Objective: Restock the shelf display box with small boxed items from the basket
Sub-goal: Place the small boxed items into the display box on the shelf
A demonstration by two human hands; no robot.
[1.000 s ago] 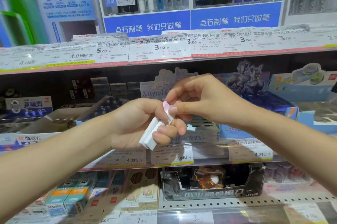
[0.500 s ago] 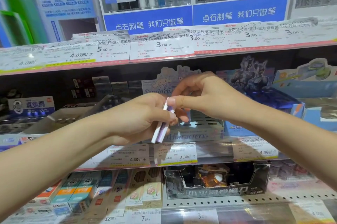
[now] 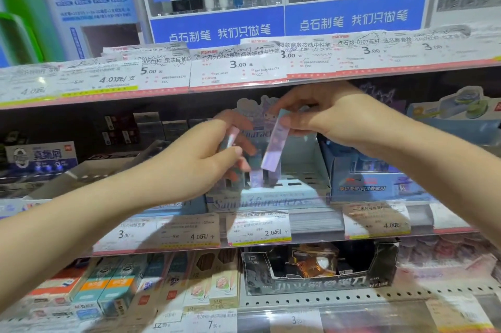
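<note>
The right hand (image 3: 333, 121) pinches a slim lilac box (image 3: 275, 143) near its top end, thumb in front and the other fingers (image 3: 291, 105) curled behind it. The box hangs almost upright, tilted a little, its lower end just above the slotted insert of the display box (image 3: 303, 167). Whether that end touches the insert cannot be told, as the picture is blurred there.

The left hand (image 3: 200, 162) is curled round more slim boxes (image 3: 230, 140); a pink-edged end shows above the thumb and forefinger (image 3: 233, 151), and a pale lilac end shows below the fingers, close to the insert. How many it holds cannot be told. The left fingers are closed narrowly on this bundle, just left of the box held by the right fingers, the two hands near each other but not touching.

The display box stands on the middle shelf (image 3: 271, 240), right behind and below both sets of fingers, its pale front panel bearing blurred lettering. Dark slots show in its insert, to the right of the fingertips. Below the fingers, along the shelf edge, runs a row of price tags (image 3: 257, 229). Above the fingers another shelf edge carries more tags, with blue pen displays (image 3: 352, 15) over it. Under the middle shelf, below the right wrist, stands a dark carton (image 3: 320, 278).
</note>
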